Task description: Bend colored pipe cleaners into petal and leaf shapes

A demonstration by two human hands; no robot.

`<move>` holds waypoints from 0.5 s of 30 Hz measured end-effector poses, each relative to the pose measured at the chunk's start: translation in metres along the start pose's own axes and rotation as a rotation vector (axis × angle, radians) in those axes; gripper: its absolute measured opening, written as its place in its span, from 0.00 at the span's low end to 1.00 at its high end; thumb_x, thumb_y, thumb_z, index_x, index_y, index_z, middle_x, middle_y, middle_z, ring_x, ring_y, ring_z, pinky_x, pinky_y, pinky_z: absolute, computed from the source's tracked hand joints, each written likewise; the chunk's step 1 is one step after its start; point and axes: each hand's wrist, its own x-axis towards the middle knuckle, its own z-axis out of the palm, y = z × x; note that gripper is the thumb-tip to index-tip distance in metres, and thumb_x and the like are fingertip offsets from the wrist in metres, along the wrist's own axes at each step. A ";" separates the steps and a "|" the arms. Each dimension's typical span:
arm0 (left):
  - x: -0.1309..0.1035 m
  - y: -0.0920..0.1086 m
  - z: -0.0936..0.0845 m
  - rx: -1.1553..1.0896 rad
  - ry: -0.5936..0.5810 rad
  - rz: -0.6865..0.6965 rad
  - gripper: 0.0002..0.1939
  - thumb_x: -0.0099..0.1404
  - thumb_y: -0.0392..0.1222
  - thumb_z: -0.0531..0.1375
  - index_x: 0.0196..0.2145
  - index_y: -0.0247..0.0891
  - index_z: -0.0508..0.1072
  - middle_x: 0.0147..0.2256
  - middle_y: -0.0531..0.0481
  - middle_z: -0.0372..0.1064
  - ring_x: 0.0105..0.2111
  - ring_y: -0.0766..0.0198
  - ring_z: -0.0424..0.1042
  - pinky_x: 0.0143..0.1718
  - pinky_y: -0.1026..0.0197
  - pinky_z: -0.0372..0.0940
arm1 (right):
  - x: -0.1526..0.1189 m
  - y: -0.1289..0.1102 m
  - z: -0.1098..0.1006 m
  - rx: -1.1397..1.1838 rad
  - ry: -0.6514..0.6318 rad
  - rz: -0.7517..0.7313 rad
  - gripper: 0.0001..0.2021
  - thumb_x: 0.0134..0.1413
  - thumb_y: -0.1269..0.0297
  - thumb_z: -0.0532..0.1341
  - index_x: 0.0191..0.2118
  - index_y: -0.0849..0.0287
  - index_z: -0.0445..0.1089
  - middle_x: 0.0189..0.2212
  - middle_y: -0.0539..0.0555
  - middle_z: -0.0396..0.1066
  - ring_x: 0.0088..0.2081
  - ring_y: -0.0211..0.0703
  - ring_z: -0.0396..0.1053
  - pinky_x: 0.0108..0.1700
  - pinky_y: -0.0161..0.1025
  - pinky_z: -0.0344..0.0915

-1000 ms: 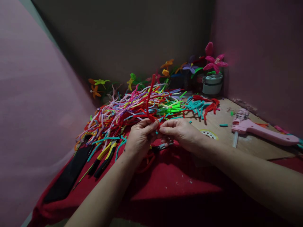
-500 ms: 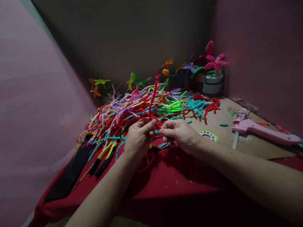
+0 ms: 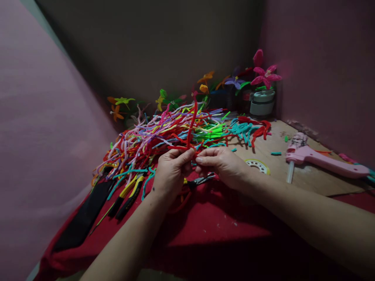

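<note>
Between my two hands is a red pipe cleaner [image 3: 192, 125], one length of it standing upright above my fingers. My left hand [image 3: 172, 169] pinches it near its lower end with thumb and forefinger. Close against it, my right hand [image 3: 218, 162] has its thumb and fingertips pressed together on the red pipe cleaner too; the exact spot is partly hidden by the fingers. Just behind lies a large heap of many-coloured pipe cleaners [image 3: 146, 132]. Below my hands, scissors [image 3: 202, 180] rest on the red cloth [image 3: 216, 218], their handles partly covered.
Left are yellow-and-black pliers [image 3: 129, 197] and a flat black object [image 3: 84, 218]. On the board at right lie a tape roll [image 3: 258, 167], a pink glue gun [image 3: 325, 158] and bent teal pipe cleaners [image 3: 244, 130]. Pipe-cleaner flowers [image 3: 266, 76] stand along the back wall.
My right fingertips have moved slightly closer to my left hand. The upright red pipe cleaner leans a little further right. The view has shifted slightly.
</note>
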 end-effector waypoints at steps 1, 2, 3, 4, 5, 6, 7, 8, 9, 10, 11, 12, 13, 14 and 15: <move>0.000 0.001 0.000 0.007 -0.012 -0.007 0.11 0.49 0.41 0.65 0.21 0.32 0.67 0.14 0.57 0.58 0.15 0.75 0.57 0.17 0.70 0.55 | 0.000 0.000 0.000 0.027 -0.001 0.022 0.04 0.42 0.69 0.62 0.24 0.65 0.69 0.19 0.51 0.69 0.20 0.32 0.64 0.26 0.33 0.61; 0.000 0.001 -0.001 0.015 -0.019 -0.017 0.11 0.49 0.40 0.65 0.21 0.32 0.68 0.14 0.57 0.58 0.15 0.75 0.58 0.17 0.70 0.54 | 0.000 0.000 -0.001 0.060 -0.002 0.048 0.03 0.42 0.70 0.62 0.24 0.65 0.69 0.19 0.51 0.69 0.20 0.33 0.65 0.26 0.33 0.62; 0.000 0.002 -0.001 0.024 -0.025 -0.028 0.11 0.49 0.40 0.65 0.21 0.32 0.68 0.14 0.56 0.59 0.15 0.74 0.58 0.17 0.70 0.54 | 0.000 0.000 -0.001 0.094 -0.003 0.072 0.02 0.41 0.71 0.62 0.24 0.65 0.69 0.19 0.51 0.69 0.20 0.33 0.65 0.26 0.34 0.63; 0.000 0.002 -0.002 0.031 -0.029 -0.036 0.11 0.49 0.40 0.65 0.20 0.32 0.67 0.14 0.56 0.59 0.15 0.74 0.58 0.17 0.69 0.54 | 0.000 0.000 -0.001 0.125 -0.009 0.094 0.02 0.40 0.72 0.62 0.25 0.66 0.69 0.20 0.52 0.70 0.20 0.34 0.66 0.27 0.34 0.64; 0.001 0.002 -0.002 0.035 -0.032 -0.036 0.11 0.49 0.40 0.65 0.20 0.32 0.67 0.14 0.56 0.59 0.14 0.74 0.58 0.17 0.69 0.54 | 0.000 -0.001 -0.001 0.150 -0.021 0.113 0.02 0.40 0.73 0.61 0.25 0.66 0.69 0.20 0.53 0.70 0.21 0.35 0.67 0.27 0.35 0.64; 0.001 0.003 -0.002 0.035 -0.034 -0.031 0.11 0.50 0.39 0.65 0.19 0.33 0.66 0.14 0.56 0.59 0.14 0.74 0.58 0.16 0.69 0.54 | 0.000 -0.001 -0.001 0.169 -0.036 0.127 0.02 0.40 0.74 0.61 0.25 0.67 0.69 0.21 0.54 0.70 0.21 0.35 0.67 0.28 0.35 0.65; 0.001 0.002 -0.002 0.031 -0.039 -0.022 0.12 0.50 0.39 0.64 0.18 0.33 0.65 0.14 0.56 0.59 0.14 0.74 0.58 0.16 0.69 0.54 | 0.001 -0.001 -0.001 0.178 -0.050 0.135 0.03 0.40 0.74 0.60 0.26 0.67 0.69 0.21 0.54 0.70 0.21 0.36 0.68 0.28 0.36 0.65; 0.001 0.002 -0.002 0.025 -0.047 -0.014 0.12 0.50 0.39 0.64 0.18 0.33 0.64 0.14 0.56 0.59 0.14 0.74 0.59 0.17 0.69 0.54 | 0.001 0.000 -0.001 0.184 -0.063 0.140 0.03 0.40 0.74 0.60 0.26 0.67 0.70 0.21 0.54 0.70 0.21 0.36 0.68 0.28 0.36 0.66; 0.001 0.002 -0.003 0.017 -0.055 -0.009 0.12 0.50 0.39 0.64 0.18 0.33 0.64 0.14 0.56 0.59 0.15 0.74 0.59 0.17 0.69 0.55 | 0.001 0.000 -0.001 0.188 -0.073 0.139 0.03 0.40 0.74 0.60 0.27 0.67 0.70 0.21 0.54 0.70 0.21 0.36 0.68 0.29 0.37 0.66; 0.001 0.001 -0.003 0.010 -0.061 -0.007 0.12 0.50 0.38 0.64 0.18 0.33 0.64 0.14 0.56 0.60 0.15 0.74 0.59 0.17 0.69 0.55 | 0.001 0.000 -0.001 0.192 -0.081 0.134 0.04 0.40 0.74 0.60 0.27 0.67 0.70 0.21 0.54 0.70 0.21 0.36 0.68 0.29 0.37 0.67; 0.001 0.001 -0.003 0.005 -0.066 -0.009 0.12 0.50 0.38 0.64 0.18 0.33 0.64 0.15 0.56 0.60 0.15 0.74 0.59 0.17 0.69 0.56 | 0.001 0.001 -0.002 0.199 -0.086 0.126 0.03 0.40 0.74 0.60 0.27 0.67 0.70 0.21 0.54 0.70 0.22 0.36 0.68 0.30 0.38 0.67; 0.001 0.000 -0.003 0.003 -0.069 -0.011 0.12 0.50 0.39 0.64 0.18 0.33 0.64 0.15 0.56 0.60 0.15 0.73 0.60 0.17 0.68 0.56 | 0.001 0.001 -0.002 0.203 -0.089 0.117 0.03 0.40 0.74 0.60 0.26 0.66 0.70 0.21 0.54 0.70 0.22 0.37 0.68 0.30 0.38 0.67; 0.001 0.000 -0.004 0.004 -0.070 -0.013 0.13 0.50 0.39 0.65 0.18 0.33 0.64 0.15 0.56 0.60 0.15 0.73 0.60 0.17 0.68 0.56 | 0.001 0.001 -0.002 0.204 -0.090 0.107 0.03 0.40 0.73 0.60 0.26 0.66 0.69 0.21 0.54 0.71 0.22 0.37 0.69 0.31 0.38 0.67; 0.001 -0.001 -0.004 0.009 -0.068 -0.015 0.13 0.50 0.40 0.65 0.19 0.33 0.64 0.15 0.56 0.60 0.15 0.73 0.60 0.17 0.68 0.57 | 0.001 0.002 -0.002 0.198 -0.083 0.098 0.03 0.40 0.73 0.60 0.26 0.66 0.69 0.22 0.54 0.71 0.23 0.36 0.69 0.31 0.37 0.67; 0.001 -0.001 -0.005 0.020 -0.064 -0.015 0.12 0.49 0.40 0.65 0.19 0.33 0.65 0.15 0.56 0.60 0.15 0.73 0.60 0.17 0.68 0.57 | 0.001 0.002 -0.002 0.185 -0.069 0.092 0.03 0.41 0.72 0.61 0.26 0.65 0.69 0.22 0.54 0.71 0.22 0.36 0.69 0.30 0.37 0.67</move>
